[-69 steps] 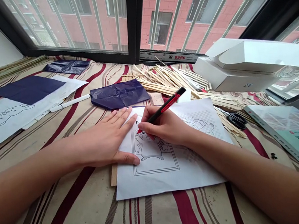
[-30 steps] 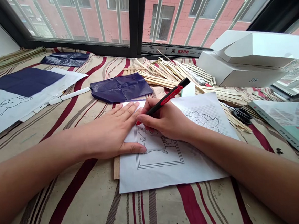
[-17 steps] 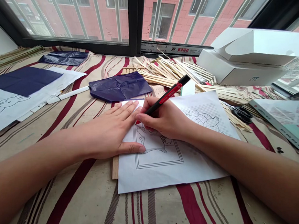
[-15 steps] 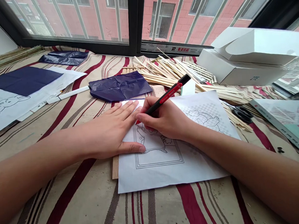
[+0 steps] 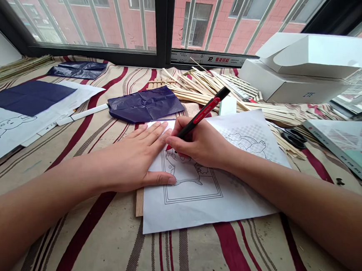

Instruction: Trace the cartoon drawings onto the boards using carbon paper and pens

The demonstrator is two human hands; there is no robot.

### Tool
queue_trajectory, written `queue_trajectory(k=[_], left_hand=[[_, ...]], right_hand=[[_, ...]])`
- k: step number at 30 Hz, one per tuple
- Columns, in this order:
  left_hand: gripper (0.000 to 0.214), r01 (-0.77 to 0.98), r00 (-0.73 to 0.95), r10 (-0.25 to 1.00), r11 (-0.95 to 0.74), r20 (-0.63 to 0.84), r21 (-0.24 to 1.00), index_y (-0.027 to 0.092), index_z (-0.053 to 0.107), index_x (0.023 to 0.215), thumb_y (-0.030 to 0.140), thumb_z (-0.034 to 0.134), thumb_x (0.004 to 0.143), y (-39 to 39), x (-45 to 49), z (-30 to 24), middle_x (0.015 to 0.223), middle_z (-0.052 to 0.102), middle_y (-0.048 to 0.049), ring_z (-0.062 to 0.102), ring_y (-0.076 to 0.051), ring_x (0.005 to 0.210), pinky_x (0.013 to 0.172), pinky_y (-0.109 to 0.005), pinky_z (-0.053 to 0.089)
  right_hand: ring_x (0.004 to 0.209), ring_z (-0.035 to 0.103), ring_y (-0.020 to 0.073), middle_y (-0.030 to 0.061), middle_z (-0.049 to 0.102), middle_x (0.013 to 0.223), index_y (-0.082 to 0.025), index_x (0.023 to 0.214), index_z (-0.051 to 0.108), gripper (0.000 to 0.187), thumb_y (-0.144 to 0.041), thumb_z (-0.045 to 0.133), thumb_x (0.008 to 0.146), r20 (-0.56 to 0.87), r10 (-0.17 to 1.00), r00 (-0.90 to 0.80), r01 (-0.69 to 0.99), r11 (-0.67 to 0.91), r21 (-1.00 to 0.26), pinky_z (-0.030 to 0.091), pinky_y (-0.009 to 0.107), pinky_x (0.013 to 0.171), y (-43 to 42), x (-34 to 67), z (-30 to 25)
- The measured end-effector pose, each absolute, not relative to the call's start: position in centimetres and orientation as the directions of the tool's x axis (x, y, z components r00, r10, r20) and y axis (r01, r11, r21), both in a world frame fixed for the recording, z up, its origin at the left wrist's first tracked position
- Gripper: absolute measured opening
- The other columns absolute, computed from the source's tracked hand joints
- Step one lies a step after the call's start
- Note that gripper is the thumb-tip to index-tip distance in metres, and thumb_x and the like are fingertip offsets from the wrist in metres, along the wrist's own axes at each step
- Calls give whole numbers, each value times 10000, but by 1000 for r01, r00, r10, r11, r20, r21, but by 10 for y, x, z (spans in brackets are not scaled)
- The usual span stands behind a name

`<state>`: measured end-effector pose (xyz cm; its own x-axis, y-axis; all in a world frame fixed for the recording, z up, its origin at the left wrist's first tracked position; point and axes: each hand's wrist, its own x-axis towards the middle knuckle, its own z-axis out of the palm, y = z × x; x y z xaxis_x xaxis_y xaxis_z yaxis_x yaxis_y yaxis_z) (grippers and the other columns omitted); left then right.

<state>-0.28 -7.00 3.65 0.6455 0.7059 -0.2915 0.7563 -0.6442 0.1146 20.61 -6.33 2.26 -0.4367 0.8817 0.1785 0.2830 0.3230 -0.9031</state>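
Observation:
A white paper sheet [image 5: 181, 217] printed with line drawings lies in front of me, over a wooden board [image 5: 139, 203] whose edge shows at the left. My left hand [image 5: 141, 155] rests flat on the sheet's left side, fingers stretched out and thumb spread. My right hand [image 5: 197, 144] grips a black and red pen [image 5: 208, 108], tilted up to the right, its tip low near my left fingertips. The tip meets the framed animal drawing near its upper left corner, largely hidden by my fingers. A second drawing shows right of my right wrist.
Dark blue carbon paper [image 5: 145, 105] lies behind my hands, beside a white pen [image 5: 85, 114]. More drawings [image 5: 0, 145] are at the left. Wooden strips [image 5: 202, 86], black scissors [image 5: 294, 137], a white box [image 5: 295, 72] and a book [image 5: 357, 151] sit at the right. A striped cloth [image 5: 108, 249] covers the surface.
The pen has tilted slightly, its upper end shifting a little left and up. My left hand and the sheet have stayed in place.

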Motion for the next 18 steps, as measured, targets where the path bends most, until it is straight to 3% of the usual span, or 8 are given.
queue_trajectory(k=[10, 18], left_hand=[[1174, 755, 649, 709, -644, -278, 121, 90, 174, 1721, 912, 371, 906, -70, -3, 35, 1807, 15, -180, 37, -373, 1682, 1359, -523, 77], [1201, 764, 632, 712, -639, -306, 88, 65, 104, 1725, 905, 371, 910, -72, -2, 39, 1803, -40, -164, 8, -361, 1685, 1359, -510, 71]], right_hand=[[637, 512, 137, -42, 538, 619, -229, 742, 510, 224, -293, 690, 859, 190, 877, -441, 295, 341, -893, 371, 266, 553, -64, 206, 24], [644, 546, 140, -37, 582, 652, -218, 770, 548, 233, -314, 744, 854, 184, 877, -443, 245, 316, -917, 400, 266, 576, -64, 208, 23]])
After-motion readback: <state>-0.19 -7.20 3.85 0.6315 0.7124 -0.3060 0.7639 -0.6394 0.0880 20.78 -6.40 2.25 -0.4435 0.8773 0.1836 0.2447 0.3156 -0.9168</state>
